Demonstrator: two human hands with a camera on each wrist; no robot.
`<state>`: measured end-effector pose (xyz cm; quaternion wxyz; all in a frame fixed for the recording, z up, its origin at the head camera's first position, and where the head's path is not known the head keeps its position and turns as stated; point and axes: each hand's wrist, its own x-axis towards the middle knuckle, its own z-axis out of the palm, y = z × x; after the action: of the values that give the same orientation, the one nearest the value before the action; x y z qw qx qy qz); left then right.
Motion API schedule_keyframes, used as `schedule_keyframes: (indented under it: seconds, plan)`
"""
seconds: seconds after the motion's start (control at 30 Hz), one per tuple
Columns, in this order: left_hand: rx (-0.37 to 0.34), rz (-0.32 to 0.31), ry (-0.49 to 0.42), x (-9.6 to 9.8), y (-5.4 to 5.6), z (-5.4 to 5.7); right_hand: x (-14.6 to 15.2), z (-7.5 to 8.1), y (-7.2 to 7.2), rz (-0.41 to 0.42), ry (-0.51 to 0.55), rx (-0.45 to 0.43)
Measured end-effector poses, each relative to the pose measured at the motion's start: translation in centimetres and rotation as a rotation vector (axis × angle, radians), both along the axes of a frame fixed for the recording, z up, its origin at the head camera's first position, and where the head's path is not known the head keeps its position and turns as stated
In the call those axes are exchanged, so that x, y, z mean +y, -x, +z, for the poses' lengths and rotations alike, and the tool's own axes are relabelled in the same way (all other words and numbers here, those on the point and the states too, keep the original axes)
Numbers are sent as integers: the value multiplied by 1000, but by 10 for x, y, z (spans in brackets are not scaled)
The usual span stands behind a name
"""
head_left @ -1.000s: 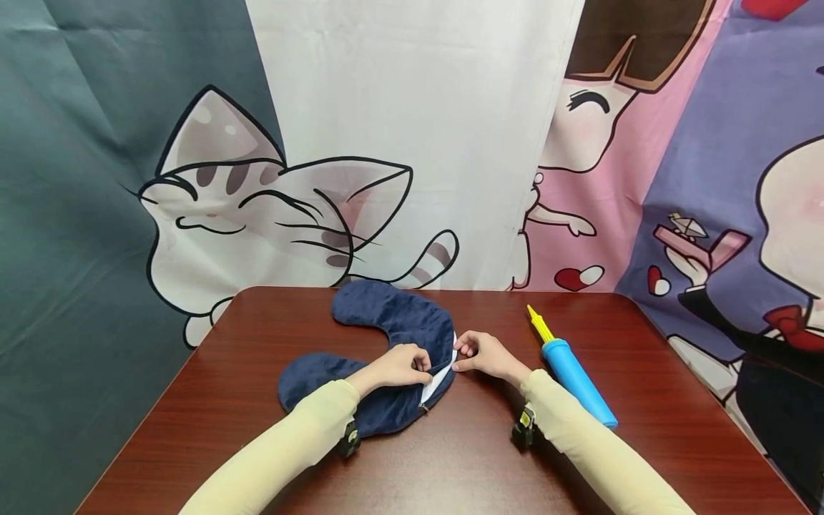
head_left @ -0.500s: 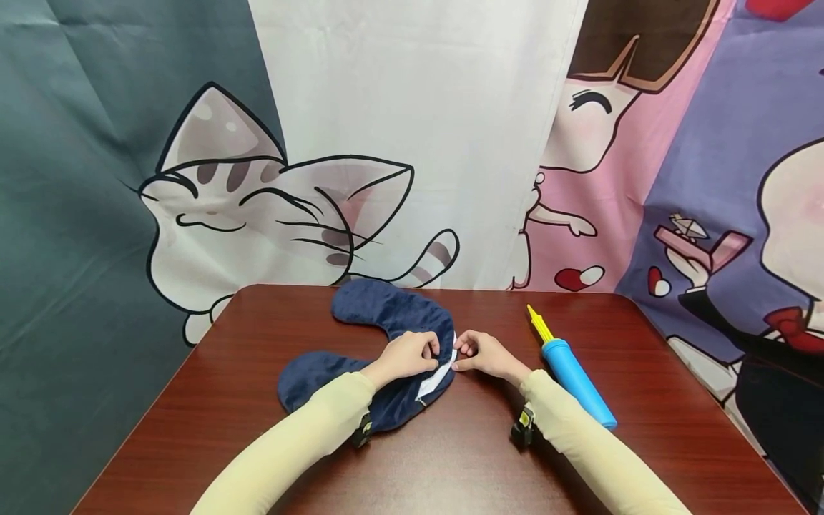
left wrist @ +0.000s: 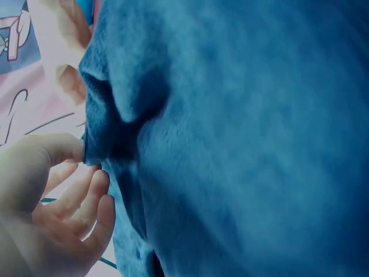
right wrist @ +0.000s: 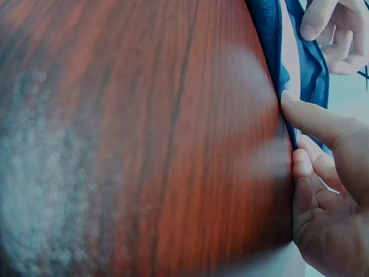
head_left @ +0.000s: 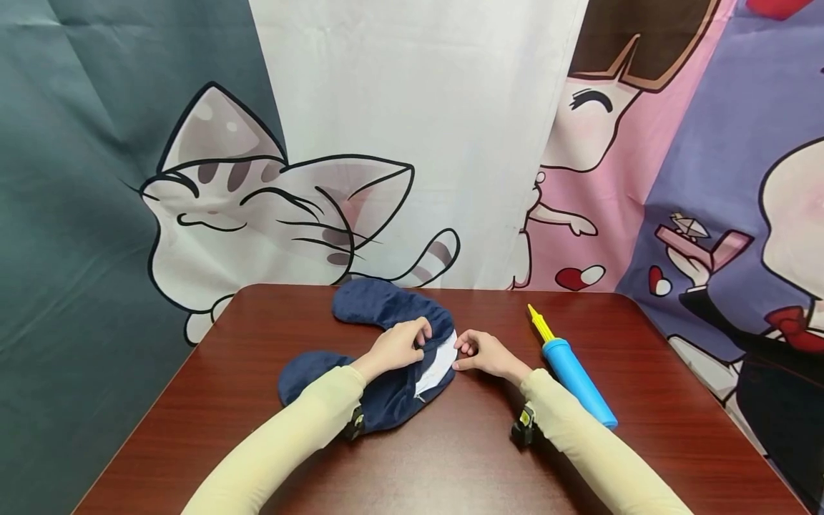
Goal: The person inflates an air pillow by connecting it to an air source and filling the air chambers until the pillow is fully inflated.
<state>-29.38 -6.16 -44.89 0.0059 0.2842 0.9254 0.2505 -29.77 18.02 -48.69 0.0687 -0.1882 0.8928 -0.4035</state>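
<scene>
A navy U-shaped neck pillow [head_left: 376, 304] lies on the table, its curved end toward the right. Along that outer curve a zipped slit gapes and shows a white inside [head_left: 436, 368]. My left hand [head_left: 394, 347] pinches the upper edge of the slit between thumb and fingers and holds it pulled back, as the left wrist view also shows on the blue fabric [left wrist: 230, 144]. Opposite it, my right hand [head_left: 486, 354] pinches the outer zipper edge; the right wrist view shows thumb and finger at the zipper teeth [right wrist: 281, 46]. What lies deeper inside is hidden.
A blue hand pump [head_left: 579, 383] with a yellow nozzle [head_left: 539, 322] lies to the right, beside my right forearm. The reddish-brown wooden table [head_left: 212, 400] ends at a printed cartoon curtain [head_left: 418, 143] behind it.
My left hand first shifted right and up along the slit, then drew back left with its edge. The slit gapes wider and more white shows. My right hand stays in place.
</scene>
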Motion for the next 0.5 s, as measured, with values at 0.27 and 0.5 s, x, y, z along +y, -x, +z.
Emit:
schedule_keyframes:
  seconds: [0.27, 0.5]
  plan:
    - [19, -61, 51, -15, 4, 4, -1, 3, -1, 4, 3, -6]
    - [-8, -69, 105, -26, 2, 7, -2, 2, -2, 1, -1, 0]
